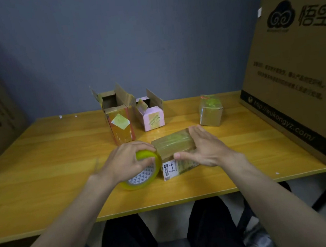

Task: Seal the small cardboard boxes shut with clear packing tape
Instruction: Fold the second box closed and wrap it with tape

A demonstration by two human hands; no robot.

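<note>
The left hand (126,161) grips the tape roll (143,170) with curled fingers over its upper edge; the roll stands on edge on the wooden table (42,177), and its right side is touching the left end of the near box (173,148). This box, closed and shiny with tape on top, lies between the two hands. The right hand (203,149) rests on it with straight fingers flat along the right end of the top, and the thumb presses on the front face, just above a white label with "4-3" written by hand. Beyond the left hand stands a tall open box (117,116) with its flaps up, and just to the right of that a pink open box (151,114). Beyond the right hand, well apart from its fingertips, sits a small sealed box (211,110). Further to the right of this hand a large printed carton (297,63) stands on the table edge.
</note>
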